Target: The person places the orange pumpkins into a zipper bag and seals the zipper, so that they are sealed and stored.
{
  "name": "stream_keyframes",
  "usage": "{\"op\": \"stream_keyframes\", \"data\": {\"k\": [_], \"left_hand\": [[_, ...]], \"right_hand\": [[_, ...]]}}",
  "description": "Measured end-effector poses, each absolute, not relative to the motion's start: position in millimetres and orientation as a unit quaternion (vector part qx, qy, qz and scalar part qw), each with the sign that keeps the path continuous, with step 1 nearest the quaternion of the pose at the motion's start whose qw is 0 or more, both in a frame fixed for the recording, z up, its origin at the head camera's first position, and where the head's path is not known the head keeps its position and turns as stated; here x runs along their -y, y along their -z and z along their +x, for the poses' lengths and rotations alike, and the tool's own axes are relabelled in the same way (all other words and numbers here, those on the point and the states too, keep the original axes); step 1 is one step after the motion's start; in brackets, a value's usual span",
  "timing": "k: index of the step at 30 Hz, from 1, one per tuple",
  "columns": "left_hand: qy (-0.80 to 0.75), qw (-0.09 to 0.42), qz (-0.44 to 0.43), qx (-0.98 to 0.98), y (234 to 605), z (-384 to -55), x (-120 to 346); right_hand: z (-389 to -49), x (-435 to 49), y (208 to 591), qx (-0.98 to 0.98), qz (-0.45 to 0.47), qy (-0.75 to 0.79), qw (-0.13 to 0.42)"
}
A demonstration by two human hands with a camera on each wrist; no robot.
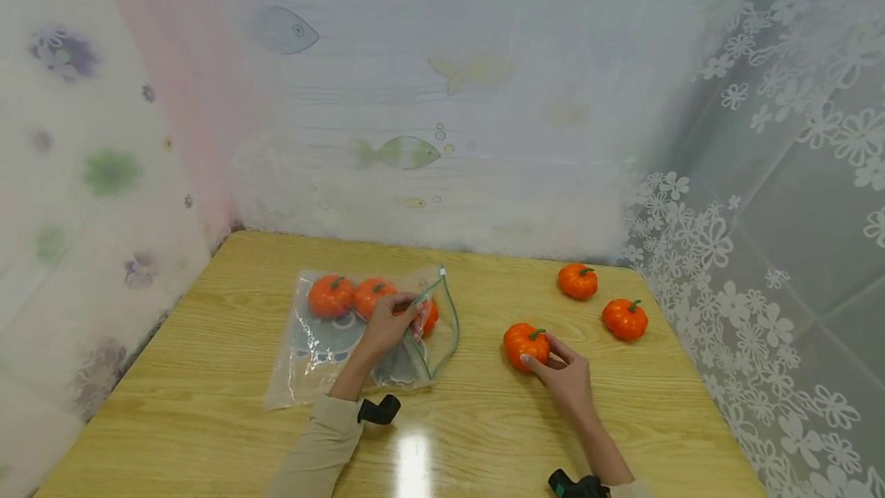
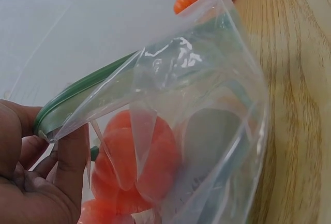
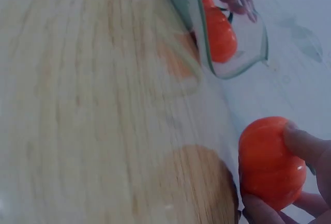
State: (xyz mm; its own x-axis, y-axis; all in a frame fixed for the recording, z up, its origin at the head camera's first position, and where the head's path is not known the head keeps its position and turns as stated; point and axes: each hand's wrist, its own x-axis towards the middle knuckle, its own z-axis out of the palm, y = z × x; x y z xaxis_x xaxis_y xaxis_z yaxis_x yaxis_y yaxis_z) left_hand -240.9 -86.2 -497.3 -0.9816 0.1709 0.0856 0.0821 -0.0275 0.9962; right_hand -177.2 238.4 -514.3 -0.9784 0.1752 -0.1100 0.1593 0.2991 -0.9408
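A clear zip bag (image 1: 318, 375) with a green seal lies on the table, its mouth parted toward the right. Inside it sit 3 small orange pumpkins, among them one pumpkin (image 1: 332, 297) at the far left and one (image 2: 134, 157) close to the mouth. My left hand (image 1: 389, 327) pinches the bag's rim between thumb and fingers; in the left wrist view the green seal (image 2: 88, 81) runs out from that pinch. To the right of the mouth, my right hand (image 1: 568, 379) grips another pumpkin (image 3: 271, 162), thumb on one side and fingers on the other.
Two more pumpkins, one farther back (image 1: 577, 281) and one nearer the right edge (image 1: 625, 320), stand on the wooden table (image 1: 207, 375). A patterned curtain (image 1: 442, 98) rises behind the table's back edge. Each wrist carries a black camera mount (image 1: 379, 410).
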Motion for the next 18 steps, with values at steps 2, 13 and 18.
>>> {"op": "stream_keyframes", "data": {"k": [2,13,18], "left_hand": [[-0.709,0.029,0.092,-0.698,497.2,-240.8,86.6],[-0.709,0.044,0.095,-0.698,495.9,-240.2,87.0],[-0.707,0.036,0.100,-0.700,497.2,-240.6,86.1]], "right_hand": [[-177.0,-231.3,513.9,0.803,-0.082,-0.591,0.001],[-180.9,-191.4,515.6,0.782,0.089,-0.616,-0.022],[-183.2,-179.1,518.4,0.769,0.116,-0.628,-0.027]]}}
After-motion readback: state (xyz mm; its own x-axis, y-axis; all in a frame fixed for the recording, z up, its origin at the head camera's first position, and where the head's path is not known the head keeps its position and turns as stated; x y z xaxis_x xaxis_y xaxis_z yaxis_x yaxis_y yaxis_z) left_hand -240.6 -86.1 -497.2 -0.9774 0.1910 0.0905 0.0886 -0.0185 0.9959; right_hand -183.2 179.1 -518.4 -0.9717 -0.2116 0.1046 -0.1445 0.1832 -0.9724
